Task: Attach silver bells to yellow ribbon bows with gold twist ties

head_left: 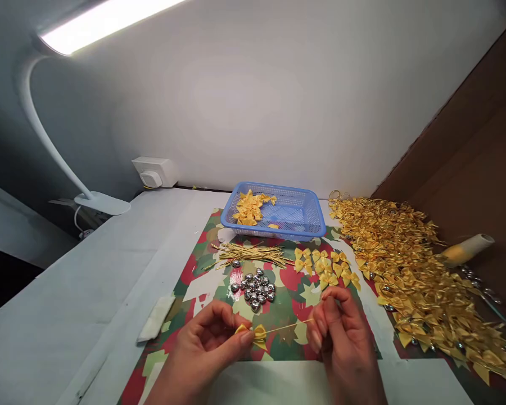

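Observation:
Between thumb and forefinger, my left hand pinches a small yellow ribbon bow. A thin gold cord runs from the bow to my right hand, whose fingers are closed on its other end. Just beyond my hands lies a cluster of small silver jingle bells. Behind the bells rests a bundle of gold cords. Several loose yellow bows are laid out in front of my right hand. Whether a bell is on the held cord I cannot tell.
A blue plastic basket holding yellow bows stands at the back. At right is a large heap of finished-looking gold bows with bells, beside a cardboard tube. A folded white cloth lies left; a white lamp stands farther left.

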Demonstrator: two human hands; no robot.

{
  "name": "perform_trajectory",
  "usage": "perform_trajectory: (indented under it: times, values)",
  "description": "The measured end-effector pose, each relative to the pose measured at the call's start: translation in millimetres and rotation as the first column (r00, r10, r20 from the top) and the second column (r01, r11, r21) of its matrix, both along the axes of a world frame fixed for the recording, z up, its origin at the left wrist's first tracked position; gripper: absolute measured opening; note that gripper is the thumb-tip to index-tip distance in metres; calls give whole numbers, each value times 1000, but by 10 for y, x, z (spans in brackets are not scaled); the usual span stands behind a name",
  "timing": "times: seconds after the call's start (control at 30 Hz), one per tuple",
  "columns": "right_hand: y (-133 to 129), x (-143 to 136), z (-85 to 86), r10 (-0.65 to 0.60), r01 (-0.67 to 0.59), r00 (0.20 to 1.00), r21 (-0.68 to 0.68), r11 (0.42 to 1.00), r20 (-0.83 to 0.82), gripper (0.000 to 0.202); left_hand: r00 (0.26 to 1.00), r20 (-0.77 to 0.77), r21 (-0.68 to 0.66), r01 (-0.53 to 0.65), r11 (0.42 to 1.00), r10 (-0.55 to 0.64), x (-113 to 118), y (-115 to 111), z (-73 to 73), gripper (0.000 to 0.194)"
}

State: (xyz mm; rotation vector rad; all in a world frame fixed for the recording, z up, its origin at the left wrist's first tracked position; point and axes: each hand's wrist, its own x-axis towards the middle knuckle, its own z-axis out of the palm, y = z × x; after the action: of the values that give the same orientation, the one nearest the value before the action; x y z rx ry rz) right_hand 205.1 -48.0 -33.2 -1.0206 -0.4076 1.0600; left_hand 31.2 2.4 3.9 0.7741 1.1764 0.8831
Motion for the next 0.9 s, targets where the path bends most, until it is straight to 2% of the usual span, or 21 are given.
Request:
perform_trajectory:
  times: [0.13, 0.3, 0.4, 0.47, 0.53, 0.6, 0.67, 0.7, 0.73, 0.8, 0.83, 0.9]
  values:
    - [14, 145, -9, 28, -29, 998, 14, 999, 64, 41, 1000, -6, -9, -18, 1000, 18, -24, 20, 23, 55]
    - [22, 244, 125, -97, 100, 989, -21, 995, 113, 50, 998, -40, -3, -40, 999, 40, -62, 24, 13, 57]
    - [10, 376, 93, -23, 44, 942, -55, 997, 334, 43, 999, -38, -8, -28, 1000, 27, -66, 33, -31, 59]
    - [-40, 532, 13, 65, -4, 868, -125, 992, 491, 37, 999, -33, -27, 1, 1000, -2, -57, 51, -84, 59]
    - [-145, 726, -75, 84, 36, 771, -175, 984, 632, 37, 997, -51, -24, 54, 998, -55, -47, 79, -147, 55]
    - [-299, 908, -144, 63, 109, 632, -169, 980, 772, 36, 984, -123, 1, 127, 992, -126, -47, 109, -202, 48]
    - [-469, 1034, -198, 100, 70, 481, -152, 986, 871, 23, 958, -206, 30, 210, 977, -200, -66, 137, -235, 44]
    - [-548, 1072, -225, 108, 33, 366, -129, 991, 924, 22, 942, -232, 35, 258, 965, -244, -83, 148, -242, 44]
    - [-617, 1095, -254, 108, -14, 203, -107, 994, 973, 23, 926, -242, 41, 308, 951, -289, -105, 156, -245, 44]
    - [-720, 1106, -311, 117, -89, -67, -123, 988, 991, 24, 900, -229, 60, 394, 917, -372, -153, 157, -245, 42]
    - [-751, 1099, -335, 133, -105, -160, -150, 983, 978, 25, 887, -222, 67, 428, 901, -405, -175, 148, -244, 40]
    - [-779, 1057, -352, 178, -121, -223, -208, 971, 958, 31, 876, -214, 82, 457, 886, -432, -203, 107, -239, 35]
